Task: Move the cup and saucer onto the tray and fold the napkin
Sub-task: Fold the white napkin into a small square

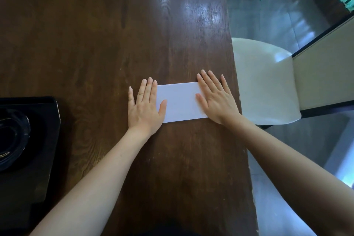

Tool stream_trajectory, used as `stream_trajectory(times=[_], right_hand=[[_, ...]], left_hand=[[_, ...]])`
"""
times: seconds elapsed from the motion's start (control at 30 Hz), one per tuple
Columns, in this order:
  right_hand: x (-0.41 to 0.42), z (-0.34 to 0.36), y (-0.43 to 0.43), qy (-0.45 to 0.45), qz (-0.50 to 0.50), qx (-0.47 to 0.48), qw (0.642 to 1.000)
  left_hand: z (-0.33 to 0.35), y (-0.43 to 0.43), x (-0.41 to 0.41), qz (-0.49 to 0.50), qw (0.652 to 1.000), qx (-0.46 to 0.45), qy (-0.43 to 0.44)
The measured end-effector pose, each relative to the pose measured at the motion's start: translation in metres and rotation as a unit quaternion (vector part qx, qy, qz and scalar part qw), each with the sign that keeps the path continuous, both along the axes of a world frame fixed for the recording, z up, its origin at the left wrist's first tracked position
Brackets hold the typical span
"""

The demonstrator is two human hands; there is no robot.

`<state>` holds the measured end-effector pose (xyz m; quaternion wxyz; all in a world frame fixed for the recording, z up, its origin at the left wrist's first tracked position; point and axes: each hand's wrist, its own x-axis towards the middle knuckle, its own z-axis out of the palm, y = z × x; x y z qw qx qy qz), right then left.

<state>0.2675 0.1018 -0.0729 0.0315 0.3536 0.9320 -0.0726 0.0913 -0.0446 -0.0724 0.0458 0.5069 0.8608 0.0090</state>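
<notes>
Dark wooden table (115,44) bears white napkin (180,101), cream chair (264,82) beside it.

White napkin (180,101) folded flat; saucer (13,138) on tray (55,113).

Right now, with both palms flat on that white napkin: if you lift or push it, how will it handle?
The napkin looks thin and lies dead flat, so it is probably light and floppy, sagging if lifted by one end. The table is glossy, so a push likely slides it rather than bunching. With the left hand and right hand off, the fold may spring open slightly.
</notes>
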Motion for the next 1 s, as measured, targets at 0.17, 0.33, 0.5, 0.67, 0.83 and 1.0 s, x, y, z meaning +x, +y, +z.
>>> stream_trajectory(times=[0.17, 0.33, 0.5, 0.67, 0.83, 1.0], right_hand=[[0.0, 0.006, 0.001, 0.013, 0.012, -0.028, 0.999], [-0.007, 0.023, 0.013, 0.065, 0.007, -0.004, 0.998], [-0.022, 0.048, 0.036, -0.014, -0.013, -0.076, 0.997], [-0.019, 0.066, 0.051, -0.069, -0.082, -0.21, 0.972], [-0.02, 0.096, 0.051, 0.073, -0.121, -0.31, 0.94], [-0.044, 0.144, 0.042, 0.109, -0.079, -0.272, 0.953]], left_hand=[[0.0, 0.0, 0.001, 0.007, 1.0, -0.006, 0.006], [0.002, 0.001, 0.002, -0.001, 0.999, -0.028, 0.022], [0.007, 0.001, 0.002, -0.006, 0.998, -0.056, 0.022], [0.011, 0.003, -0.001, -0.02, 0.997, -0.08, 0.015], [0.039, 0.013, -0.01, -0.006, 0.995, -0.086, -0.058], [0.109, 0.05, -0.015, -0.042, 0.93, 0.073, -0.358]])
